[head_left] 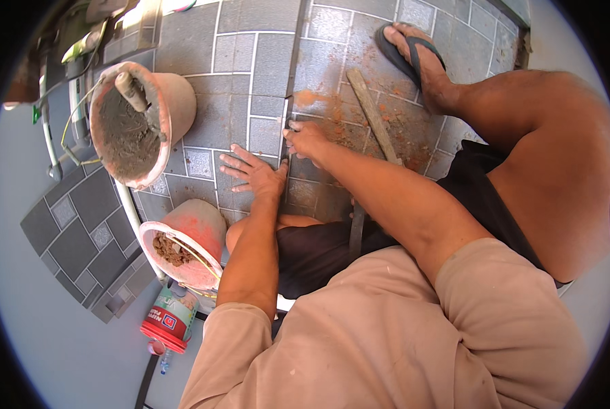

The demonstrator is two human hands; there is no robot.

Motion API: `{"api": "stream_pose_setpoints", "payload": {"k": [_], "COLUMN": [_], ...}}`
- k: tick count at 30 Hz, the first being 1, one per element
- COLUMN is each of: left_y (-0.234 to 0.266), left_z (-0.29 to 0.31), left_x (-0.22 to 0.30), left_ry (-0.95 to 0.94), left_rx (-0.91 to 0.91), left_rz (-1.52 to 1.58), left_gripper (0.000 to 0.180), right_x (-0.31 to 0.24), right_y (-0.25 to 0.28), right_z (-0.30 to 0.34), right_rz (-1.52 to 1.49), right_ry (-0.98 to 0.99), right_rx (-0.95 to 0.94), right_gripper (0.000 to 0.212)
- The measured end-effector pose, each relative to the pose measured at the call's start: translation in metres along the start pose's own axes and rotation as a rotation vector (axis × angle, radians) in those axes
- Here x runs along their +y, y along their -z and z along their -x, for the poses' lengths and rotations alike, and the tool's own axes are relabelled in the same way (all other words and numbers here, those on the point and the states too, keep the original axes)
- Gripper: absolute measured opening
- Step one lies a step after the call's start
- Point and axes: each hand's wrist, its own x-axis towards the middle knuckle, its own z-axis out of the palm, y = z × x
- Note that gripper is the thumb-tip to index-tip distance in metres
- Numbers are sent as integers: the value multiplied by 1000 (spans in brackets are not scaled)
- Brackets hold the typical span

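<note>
My left hand lies with its fingers spread on a grey patterned floor tile, just left of a long straight tile edge. My right hand has its fingers curled in at that same edge, a short way ahead of the left. Whatever is between those fingertips, if anything, is too small to make out. A worn wooden stick lies to the right of the right hand, across tiles strewn with orange-brown crumbs. Close to my lap, a dark flat bar shows partly.
On the left stands a bucket of wet grey mortar, with a pale tool handle sticking out. Nearer is a reddish bucket holding brown sand. A paint can is beyond it. My sandalled foot rests at upper right.
</note>
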Motion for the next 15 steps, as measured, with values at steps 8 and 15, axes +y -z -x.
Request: {"api": "stream_pose_setpoints", "payload": {"k": [8,15], "left_y": [-5,1], "left_z": [-7,-5], "left_x": [7,12], "left_ry": [-1,28], "left_rx": [26,-2], "left_rz": [-38,-79], "left_gripper": [156,155], "right_x": [1,-21], "right_y": [21,41], "right_z": [-16,5], "right_rz": [79,-13], "right_ry": [151,134], "right_rx": [2,-111], "right_gripper": [68,72]}}
